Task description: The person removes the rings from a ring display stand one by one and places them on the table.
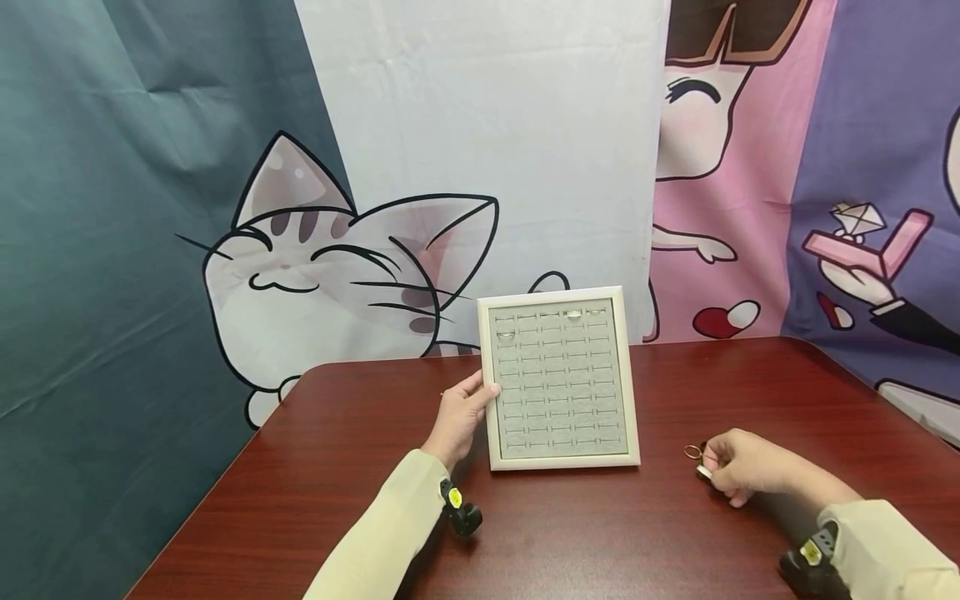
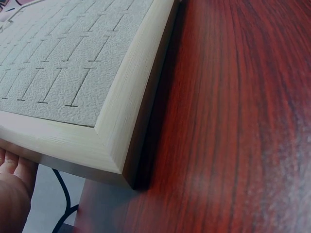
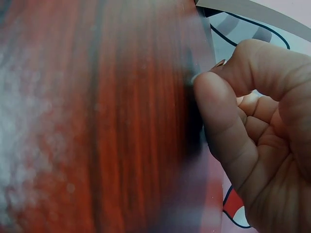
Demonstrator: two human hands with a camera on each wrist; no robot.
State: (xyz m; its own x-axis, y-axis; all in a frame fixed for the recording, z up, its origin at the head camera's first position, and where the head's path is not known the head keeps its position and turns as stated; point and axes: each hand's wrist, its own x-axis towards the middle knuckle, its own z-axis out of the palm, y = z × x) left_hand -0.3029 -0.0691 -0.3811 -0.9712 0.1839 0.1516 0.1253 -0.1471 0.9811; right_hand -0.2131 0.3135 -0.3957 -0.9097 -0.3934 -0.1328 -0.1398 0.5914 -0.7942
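Note:
My left hand (image 1: 459,419) grips the left side of a ring display board (image 1: 555,464), thumb on the front and fingers behind. The board stands tilted back on the table, with a cream frame and grey slotted padding. Silver rings (image 1: 573,314) sit in its top rows. In the left wrist view, the fingers (image 2: 24,174) show under the frame (image 2: 127,109). To the right, my right hand (image 1: 746,467) pinches a gold ring (image 1: 692,452) just above the table. A small white piece (image 1: 703,472) shows at the fingertips; its kind is unclear. The right wrist view mostly hides the ring behind the thumb (image 3: 216,99).
The reddish-brown wooden table (image 1: 315,500) runs beneath both hands. Printed cloth with a cat drawing (image 1: 300,275) hangs behind its far edge. Dark cables (image 2: 63,194) show beyond the table's edge in the left wrist view.

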